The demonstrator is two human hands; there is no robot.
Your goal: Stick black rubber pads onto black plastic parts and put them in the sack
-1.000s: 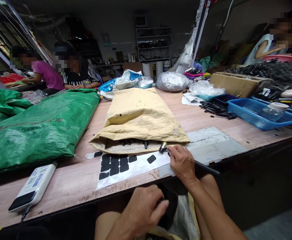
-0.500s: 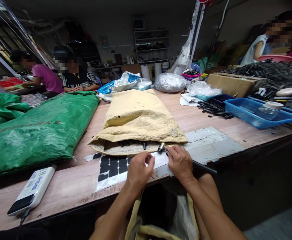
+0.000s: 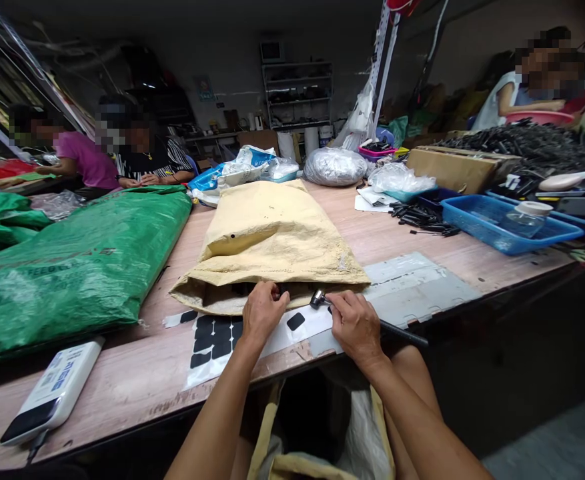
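My right hand (image 3: 355, 323) is closed around a small hammer (image 3: 317, 299), its shiny metal-and-black head pointing left and its black grip sticking out to the right under the hand. My left hand (image 3: 265, 310) reaches into the mouth of a yellow woven sack (image 3: 272, 247) lying flat on the table. Its fingers are curled together at dark pieces inside; what they hold is too hidden to name. Below both hands lies a white sheet with rounded black squares (image 3: 217, 340), partly covered by my left hand and forearm.
A full green sack (image 3: 82, 260) lies to the left, with a white power bank (image 3: 55, 393) before it. Another yellow sack (image 3: 297, 467) stands open on my lap below the table edge. Blue trays (image 3: 502, 230) and piled black parts (image 3: 522, 143) are at right. Several people sit beyond.
My left hand has moved left and forward from beside the hammer head into the sack's mouth. My right hand keeps the hammer in nearly the same place. A lone black square on the sheet is now uncovered.
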